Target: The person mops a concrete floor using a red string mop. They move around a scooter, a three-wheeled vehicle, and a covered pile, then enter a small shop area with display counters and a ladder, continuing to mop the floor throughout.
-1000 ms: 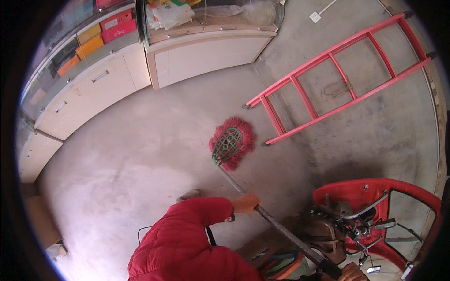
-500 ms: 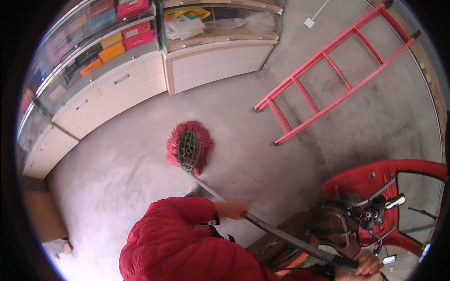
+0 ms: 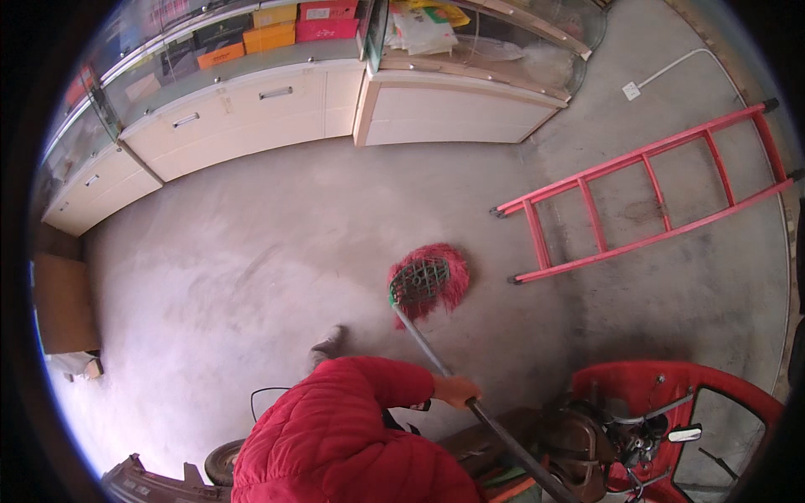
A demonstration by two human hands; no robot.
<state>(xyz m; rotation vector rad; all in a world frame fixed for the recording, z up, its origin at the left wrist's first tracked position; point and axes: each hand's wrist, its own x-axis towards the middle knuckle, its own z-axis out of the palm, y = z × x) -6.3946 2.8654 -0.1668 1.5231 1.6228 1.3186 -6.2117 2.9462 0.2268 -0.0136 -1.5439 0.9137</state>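
My left hand (image 3: 457,391), at the end of a red quilted sleeve (image 3: 386,381), is closed around the grey pole of a mop. The pole (image 3: 507,440) slants from the mop head down to the lower right edge. Red strands fan out around the green grid frame of the mop head (image 3: 423,281), and they rest on the floor. My right hand is outside the picture, as is the upper end of the pole. A shoe (image 3: 329,339) shows just beyond my left sleeve.
A red ladder (image 3: 599,220) lies to the right. Glass-fronted cabinets (image 3: 251,113) with boxes line the far side. A red-fronted vehicle with mirrors (image 3: 620,381) stands at the lower right. A cardboard box (image 3: 65,303) sits at far left.
The mop head has swung right, closer to the ladder's foot, its strands trailing. My left hand stays on the pole. My right hand, earlier gripping the pole's end, has left the picture.
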